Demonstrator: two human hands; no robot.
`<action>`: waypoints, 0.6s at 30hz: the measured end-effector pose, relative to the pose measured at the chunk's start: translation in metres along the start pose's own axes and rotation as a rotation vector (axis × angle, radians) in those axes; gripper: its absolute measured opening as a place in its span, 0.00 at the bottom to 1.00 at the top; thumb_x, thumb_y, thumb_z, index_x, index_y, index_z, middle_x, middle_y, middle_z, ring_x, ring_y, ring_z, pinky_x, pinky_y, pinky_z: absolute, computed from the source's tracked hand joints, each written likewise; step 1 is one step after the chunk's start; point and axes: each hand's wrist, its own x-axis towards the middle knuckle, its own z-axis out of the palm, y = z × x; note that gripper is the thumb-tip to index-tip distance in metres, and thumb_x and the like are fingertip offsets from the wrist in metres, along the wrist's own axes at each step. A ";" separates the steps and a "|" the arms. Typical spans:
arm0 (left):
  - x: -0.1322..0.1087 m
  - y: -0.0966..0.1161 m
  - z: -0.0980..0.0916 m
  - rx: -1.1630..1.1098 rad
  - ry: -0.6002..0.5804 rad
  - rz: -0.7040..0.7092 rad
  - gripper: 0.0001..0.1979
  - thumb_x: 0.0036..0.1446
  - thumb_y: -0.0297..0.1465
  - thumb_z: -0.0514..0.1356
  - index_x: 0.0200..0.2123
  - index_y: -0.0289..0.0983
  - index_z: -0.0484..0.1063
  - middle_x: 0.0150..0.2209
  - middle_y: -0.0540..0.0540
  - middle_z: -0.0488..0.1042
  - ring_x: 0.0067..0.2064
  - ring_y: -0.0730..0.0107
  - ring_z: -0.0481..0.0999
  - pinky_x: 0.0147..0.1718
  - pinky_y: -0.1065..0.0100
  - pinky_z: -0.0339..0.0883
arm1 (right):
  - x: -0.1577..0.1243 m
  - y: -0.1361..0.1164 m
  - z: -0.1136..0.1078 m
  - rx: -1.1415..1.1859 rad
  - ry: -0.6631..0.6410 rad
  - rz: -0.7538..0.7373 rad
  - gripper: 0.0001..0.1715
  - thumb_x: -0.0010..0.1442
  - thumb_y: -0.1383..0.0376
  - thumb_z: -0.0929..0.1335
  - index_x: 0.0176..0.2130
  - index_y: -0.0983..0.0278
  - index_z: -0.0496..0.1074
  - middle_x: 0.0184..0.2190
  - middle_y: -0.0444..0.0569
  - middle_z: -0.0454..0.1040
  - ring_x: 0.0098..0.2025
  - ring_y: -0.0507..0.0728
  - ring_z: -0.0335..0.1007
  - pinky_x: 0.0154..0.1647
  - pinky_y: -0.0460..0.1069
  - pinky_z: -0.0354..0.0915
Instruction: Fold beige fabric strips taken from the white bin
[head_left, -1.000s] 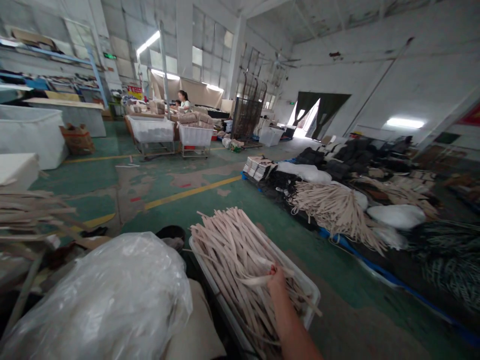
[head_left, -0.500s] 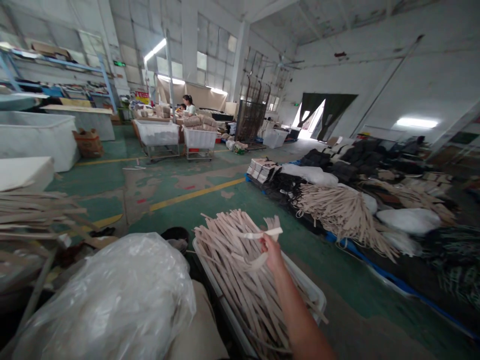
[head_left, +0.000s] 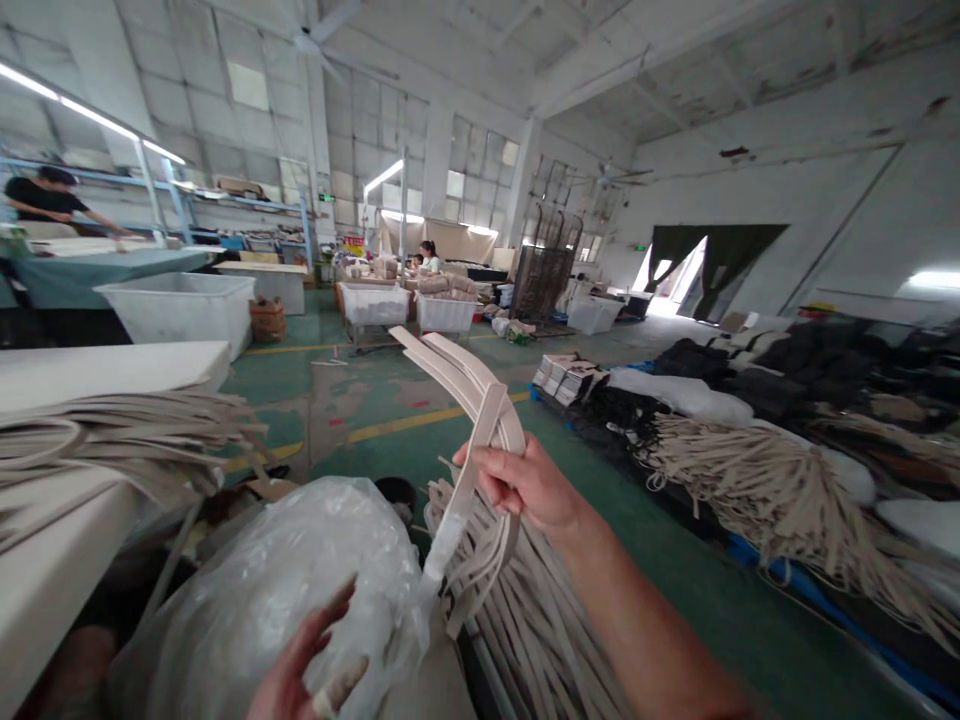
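My right hand (head_left: 529,485) is closed round a small bundle of beige fabric strips (head_left: 491,415), which arch up to the left and hang down below the fist. One strip crosses the others and ends in a whitish tip at the lower left. Below that hand, many loose beige strips (head_left: 525,610) lie heaped in a bin whose edge is mostly covered. Low in the view, my left hand (head_left: 311,660) has its fingers apart and nothing in them. It is in front of a large clear plastic bag (head_left: 300,540); whether they touch I cannot tell.
More strips (head_left: 142,430) lie across a white-topped table (head_left: 67,560) on the left. Strips, dark bundles and plastic bags are piled on the right, with a blue pallet edge (head_left: 795,590). White bins (head_left: 187,300) stand farther off. Two people (head_left: 52,200) work at tables behind.
My right hand has lifted strips from the heap and brought them closer. My left hand has come into view at the bottom. The view has turned left and tilted up.
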 end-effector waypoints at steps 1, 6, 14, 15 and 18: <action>0.005 0.014 0.006 -0.006 -0.052 0.050 0.36 0.45 0.49 0.68 0.58 0.45 0.69 0.59 0.42 0.72 0.59 0.45 0.69 0.55 0.51 0.67 | -0.001 -0.002 0.011 0.017 -0.042 0.005 0.20 0.56 0.54 0.71 0.36 0.70 0.79 0.12 0.38 0.65 0.10 0.43 0.49 0.10 0.40 0.48; 0.009 0.085 0.031 -0.232 -0.233 0.149 0.30 0.50 0.50 0.64 0.53 0.41 0.74 0.49 0.41 0.78 0.51 0.49 0.74 0.50 0.57 0.68 | 0.001 0.005 0.046 0.016 -0.198 0.045 0.21 0.57 0.53 0.71 0.38 0.70 0.79 0.14 0.39 0.68 0.11 0.43 0.53 0.11 0.40 0.52; -0.015 0.063 0.039 -0.358 -0.232 -0.036 0.22 0.52 0.50 0.63 0.37 0.38 0.81 0.24 0.47 0.75 0.28 0.67 0.69 0.30 0.68 0.63 | 0.004 0.027 0.040 -0.032 -0.040 0.028 0.21 0.55 0.53 0.72 0.33 0.70 0.78 0.14 0.41 0.69 0.11 0.44 0.54 0.11 0.40 0.50; -0.018 0.055 0.042 -0.359 -0.237 -0.066 0.22 0.52 0.51 0.63 0.35 0.38 0.81 0.23 0.47 0.75 0.27 0.67 0.70 0.29 0.68 0.63 | 0.004 0.028 0.036 -0.014 -0.010 0.018 0.21 0.55 0.53 0.72 0.33 0.70 0.78 0.14 0.40 0.68 0.11 0.44 0.53 0.11 0.40 0.50; -0.023 0.027 0.049 -0.333 -0.208 -0.129 0.24 0.49 0.53 0.63 0.35 0.39 0.80 0.27 0.45 0.79 0.28 0.64 0.74 0.30 0.65 0.68 | 0.013 0.035 0.023 0.028 0.017 0.024 0.19 0.54 0.54 0.72 0.33 0.70 0.78 0.14 0.41 0.69 0.11 0.44 0.52 0.11 0.40 0.49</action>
